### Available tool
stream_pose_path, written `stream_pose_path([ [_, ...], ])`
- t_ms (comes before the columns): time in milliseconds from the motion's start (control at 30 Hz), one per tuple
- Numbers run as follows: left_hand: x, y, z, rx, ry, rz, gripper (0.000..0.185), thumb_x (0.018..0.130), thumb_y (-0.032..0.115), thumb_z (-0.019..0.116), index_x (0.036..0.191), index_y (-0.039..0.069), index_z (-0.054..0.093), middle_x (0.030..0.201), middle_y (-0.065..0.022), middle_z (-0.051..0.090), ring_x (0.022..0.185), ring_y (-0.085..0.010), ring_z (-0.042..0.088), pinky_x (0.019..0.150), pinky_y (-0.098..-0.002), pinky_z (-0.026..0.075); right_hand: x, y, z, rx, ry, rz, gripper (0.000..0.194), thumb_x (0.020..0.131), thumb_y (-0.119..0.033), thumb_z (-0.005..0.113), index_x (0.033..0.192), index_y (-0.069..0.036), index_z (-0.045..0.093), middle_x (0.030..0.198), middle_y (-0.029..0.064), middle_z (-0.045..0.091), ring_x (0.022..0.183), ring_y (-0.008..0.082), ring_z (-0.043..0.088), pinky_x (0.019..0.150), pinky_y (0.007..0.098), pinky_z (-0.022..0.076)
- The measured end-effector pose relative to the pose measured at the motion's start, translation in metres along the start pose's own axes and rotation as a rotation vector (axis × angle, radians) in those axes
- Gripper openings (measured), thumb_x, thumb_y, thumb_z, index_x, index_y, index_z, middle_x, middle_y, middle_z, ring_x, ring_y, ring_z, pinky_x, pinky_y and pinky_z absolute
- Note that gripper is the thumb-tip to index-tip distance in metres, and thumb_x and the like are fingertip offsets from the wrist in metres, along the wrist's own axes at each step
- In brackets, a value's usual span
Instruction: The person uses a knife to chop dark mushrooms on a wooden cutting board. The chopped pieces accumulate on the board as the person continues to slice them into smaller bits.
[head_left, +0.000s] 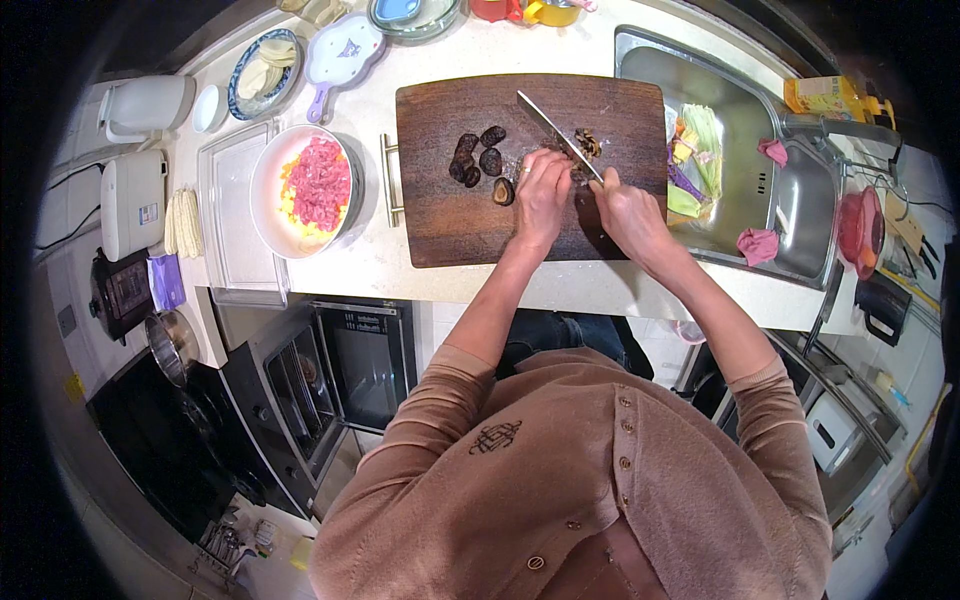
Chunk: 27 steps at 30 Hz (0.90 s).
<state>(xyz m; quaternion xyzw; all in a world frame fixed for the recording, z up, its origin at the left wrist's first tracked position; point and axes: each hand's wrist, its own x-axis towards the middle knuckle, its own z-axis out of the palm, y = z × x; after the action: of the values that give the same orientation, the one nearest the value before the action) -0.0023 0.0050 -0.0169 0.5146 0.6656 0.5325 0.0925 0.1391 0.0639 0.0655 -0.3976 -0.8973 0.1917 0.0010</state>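
A dark wooden cutting board (457, 232) lies on the counter before me, its right end over the sink's edge. My right hand (626, 214) grips the handle of a kitchen knife (559, 136), whose blade points away to the upper left. My left hand (541, 196) rests on the board just left of the blade, fingers curled; what lies under the fingertips is hidden. Cut dark mushroom pieces (588, 142) lie right of the blade. Several whole dark mushroom caps (463, 156) sit on the board's left half, one of them (503, 192) turned underside up.
Left of the board stands a white bowl (262, 214) of diced pink meat and yellow and orange pieces. Beyond are a clear tray (225, 247), a blue-rimmed plate (236, 75) and a lilac board (345, 49). The steel sink (742, 187) on the right holds vegetable scraps (701, 142).
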Motion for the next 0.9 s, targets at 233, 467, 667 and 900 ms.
stream_pose_path([
  [233,-0.001,0.002,-0.002,-0.021,0.065,0.015,0.017,0.080,-0.006,0.076,0.095,0.000,0.071,0.104,-0.0118,0.071,0.105,-0.0322,0.066,0.091,-0.0407,0.054,-0.004,0.001,-0.005,0.033,0.068,0.004,0.026,0.106,-0.021,0.055,0.095,0.002,0.052,0.062,0.0247,0.064,0.060,0.0451,0.067,0.052,0.0541,0.0532],
  [467,-0.001,0.002,-0.001,-0.012,0.022,0.009,0.017,0.079,-0.007,0.075,0.095,0.000,0.071,0.101,-0.0113,0.070,0.104,-0.0321,0.066,0.090,-0.0409,0.054,-0.018,-0.002,-0.008,0.025,0.077,-0.018,0.025,0.106,-0.019,0.057,0.094,0.002,0.050,0.062,0.0261,0.063,0.058,0.0469,0.065,0.049,0.0554,0.0508],
  [667,-0.003,0.001,-0.002,0.000,-0.006,-0.004,0.015,0.081,-0.005,0.074,0.095,0.001,0.070,0.103,-0.0116,0.070,0.105,-0.0331,0.065,0.091,-0.0417,0.054,-0.009,-0.001,0.012,0.023,0.077,-0.036,0.025,0.105,-0.020,0.058,0.093,0.001,0.051,0.061,0.0250,0.063,0.057,0.0464,0.066,0.049,0.0548,0.0515],
  [900,0.001,0.008,-0.008,-0.001,0.055,0.013,0.019,0.080,-0.002,0.078,0.098,0.002,0.072,0.106,-0.0111,0.071,0.106,-0.0332,0.064,0.093,-0.0425,0.052,0.000,0.003,0.005,0.080,0.130,0.014,0.027,0.105,-0.021,0.058,0.095,0.002,0.052,0.060,0.0252,0.062,0.057,0.0455,0.066,0.049,0.0543,0.0510],
])
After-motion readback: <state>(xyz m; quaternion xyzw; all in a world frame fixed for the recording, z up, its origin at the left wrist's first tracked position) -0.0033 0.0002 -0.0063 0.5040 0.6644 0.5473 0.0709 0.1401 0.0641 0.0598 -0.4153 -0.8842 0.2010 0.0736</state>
